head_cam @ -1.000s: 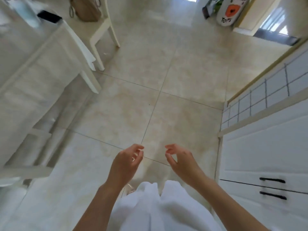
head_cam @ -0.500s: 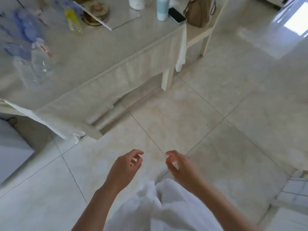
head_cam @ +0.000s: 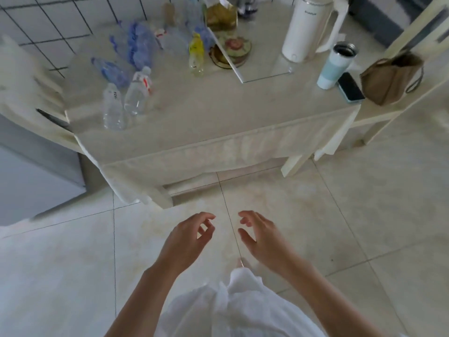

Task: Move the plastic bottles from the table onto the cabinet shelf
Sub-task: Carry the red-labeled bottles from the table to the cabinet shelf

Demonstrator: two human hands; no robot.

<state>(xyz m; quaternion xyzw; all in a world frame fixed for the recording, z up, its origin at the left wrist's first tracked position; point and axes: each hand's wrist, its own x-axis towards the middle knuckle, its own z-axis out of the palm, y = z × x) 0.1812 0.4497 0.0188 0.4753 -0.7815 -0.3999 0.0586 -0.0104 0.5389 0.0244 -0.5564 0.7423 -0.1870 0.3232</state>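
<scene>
Several clear plastic bottles stand and lie on the left part of the table [head_cam: 218,122]: a clear bottle [head_cam: 112,107] nearest the edge, a red-labelled bottle [head_cam: 139,91] beside it, blue-tinted bottles [head_cam: 141,46] behind, and a yellow-labelled bottle [head_cam: 196,54] further right. My left hand [head_cam: 187,242] and my right hand [head_cam: 261,237] hang over the floor in front of the table, both empty with fingers curled apart. The cabinet shelf is not in view.
On the table's right side stand a white kettle [head_cam: 307,27], a pale blue tumbler [head_cam: 336,65] and a phone [head_cam: 351,87]. A brown bag [head_cam: 391,79] rests on a chair at the right. A round tin [head_cam: 232,51] sits mid-table. Tiled floor lies between me and the table.
The view has swung left from the cabinet and floor to face the table, which now fills the upper frame. Both hands stay empty in front of me, fingers spread slightly wider.
</scene>
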